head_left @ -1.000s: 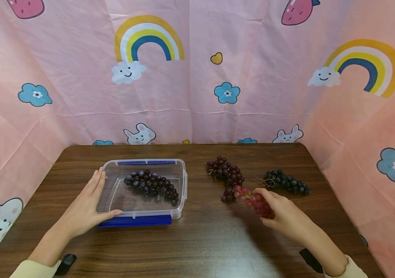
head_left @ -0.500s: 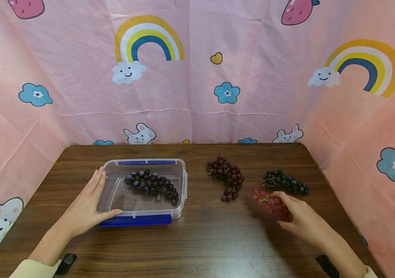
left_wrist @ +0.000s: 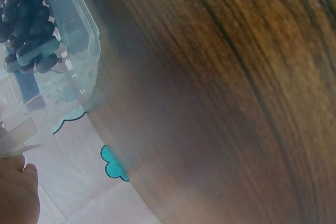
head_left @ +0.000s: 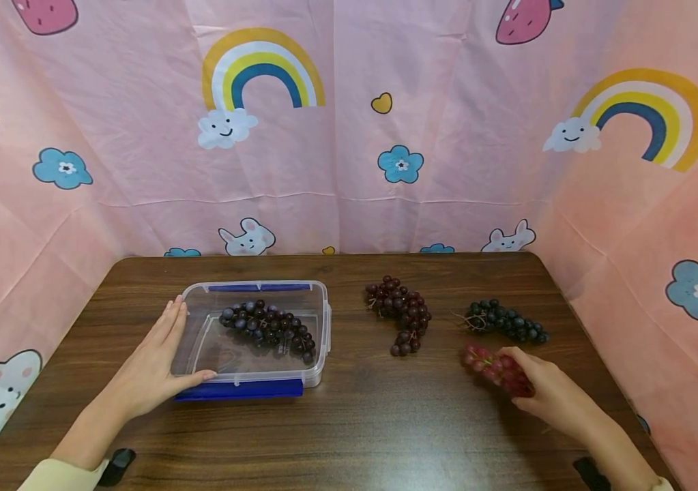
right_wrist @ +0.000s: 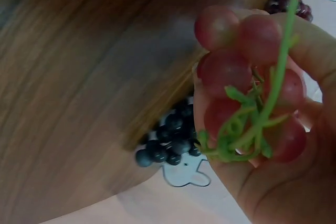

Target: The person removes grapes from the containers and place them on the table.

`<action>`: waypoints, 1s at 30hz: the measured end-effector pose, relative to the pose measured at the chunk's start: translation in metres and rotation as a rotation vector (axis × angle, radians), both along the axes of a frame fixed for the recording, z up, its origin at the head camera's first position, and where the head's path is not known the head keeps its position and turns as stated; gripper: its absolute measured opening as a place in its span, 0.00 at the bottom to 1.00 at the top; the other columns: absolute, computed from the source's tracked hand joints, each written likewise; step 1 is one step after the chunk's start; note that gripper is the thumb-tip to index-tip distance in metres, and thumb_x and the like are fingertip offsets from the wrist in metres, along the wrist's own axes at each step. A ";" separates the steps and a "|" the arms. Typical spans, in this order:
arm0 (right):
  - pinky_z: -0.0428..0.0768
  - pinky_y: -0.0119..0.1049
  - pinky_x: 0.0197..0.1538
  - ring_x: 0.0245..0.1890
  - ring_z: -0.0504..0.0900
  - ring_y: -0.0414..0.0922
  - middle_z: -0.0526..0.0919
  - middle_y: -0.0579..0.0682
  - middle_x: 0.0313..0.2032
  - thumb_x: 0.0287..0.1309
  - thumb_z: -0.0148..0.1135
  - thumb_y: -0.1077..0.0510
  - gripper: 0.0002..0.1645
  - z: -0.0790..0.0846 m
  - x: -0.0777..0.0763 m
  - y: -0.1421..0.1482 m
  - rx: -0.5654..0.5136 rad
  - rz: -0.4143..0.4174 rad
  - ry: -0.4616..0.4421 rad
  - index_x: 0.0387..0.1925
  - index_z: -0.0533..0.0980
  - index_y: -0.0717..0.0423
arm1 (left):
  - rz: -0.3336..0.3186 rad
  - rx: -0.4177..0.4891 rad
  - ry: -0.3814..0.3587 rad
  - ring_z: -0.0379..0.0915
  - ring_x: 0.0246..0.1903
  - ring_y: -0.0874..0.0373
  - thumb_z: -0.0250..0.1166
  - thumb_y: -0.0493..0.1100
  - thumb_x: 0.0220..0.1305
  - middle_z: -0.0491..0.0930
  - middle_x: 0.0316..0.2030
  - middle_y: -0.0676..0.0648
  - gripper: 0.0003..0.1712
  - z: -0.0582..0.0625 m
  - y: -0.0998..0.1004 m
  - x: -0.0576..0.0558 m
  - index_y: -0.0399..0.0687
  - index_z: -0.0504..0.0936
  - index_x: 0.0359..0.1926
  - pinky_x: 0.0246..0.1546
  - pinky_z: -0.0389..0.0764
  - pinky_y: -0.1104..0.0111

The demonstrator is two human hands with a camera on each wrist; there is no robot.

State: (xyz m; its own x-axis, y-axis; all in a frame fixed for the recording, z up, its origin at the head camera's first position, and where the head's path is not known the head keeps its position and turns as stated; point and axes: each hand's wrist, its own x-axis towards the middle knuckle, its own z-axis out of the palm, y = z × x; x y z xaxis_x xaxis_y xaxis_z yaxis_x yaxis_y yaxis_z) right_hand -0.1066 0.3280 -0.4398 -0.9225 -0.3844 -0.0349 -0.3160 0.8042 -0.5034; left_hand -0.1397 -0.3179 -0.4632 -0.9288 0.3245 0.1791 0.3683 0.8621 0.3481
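My right hand point(head_left: 548, 395) grips a bunch of red grapes point(head_left: 496, 369), thumb and fingers around its right end, over the right part of the table. In the right wrist view its green stem point(right_wrist: 278, 72) shows. My left hand point(head_left: 152, 368) rests against the left side of a clear plastic container point(head_left: 325, 337), fingers straight along the wall and thumb at the front rim. A bunch of black grapes point(head_left: 269, 329) lies inside. Dark red grapes point(head_left: 410, 310) lie right of the container. Farther right, just behind the held bunch, are blue-black grapes point(head_left: 508, 324).
The brown wooden table point(head_left: 355, 436) ends at a pink patterned cloth point(head_left: 447, 136) hung behind and at both sides. Blue locking flaps are on the container; the front flap point(head_left: 244, 390) hangs outward.
My right hand has moved to the right with the red grapes, away from the dark red bunch. The left hand and the container have stayed put.
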 end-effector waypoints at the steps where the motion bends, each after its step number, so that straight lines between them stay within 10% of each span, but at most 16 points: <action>1: 0.86 0.43 0.39 0.47 0.88 0.57 0.85 0.65 0.51 0.46 0.80 0.73 0.43 -0.001 0.000 0.002 0.003 -0.002 -0.011 0.65 0.71 0.64 | -0.001 -0.002 0.001 0.25 0.84 0.40 0.75 0.65 0.61 0.29 0.84 0.37 0.75 0.000 0.000 0.000 0.34 0.35 0.84 0.82 0.35 0.51; 30: 0.85 0.59 0.43 0.54 0.82 0.72 0.77 0.75 0.59 0.41 0.86 0.66 0.56 -0.009 0.020 0.030 0.059 -0.115 0.032 0.72 0.68 0.64 | -0.001 0.001 -0.003 0.24 0.84 0.40 0.75 0.64 0.61 0.29 0.84 0.36 0.75 0.001 0.000 0.000 0.34 0.34 0.84 0.82 0.36 0.48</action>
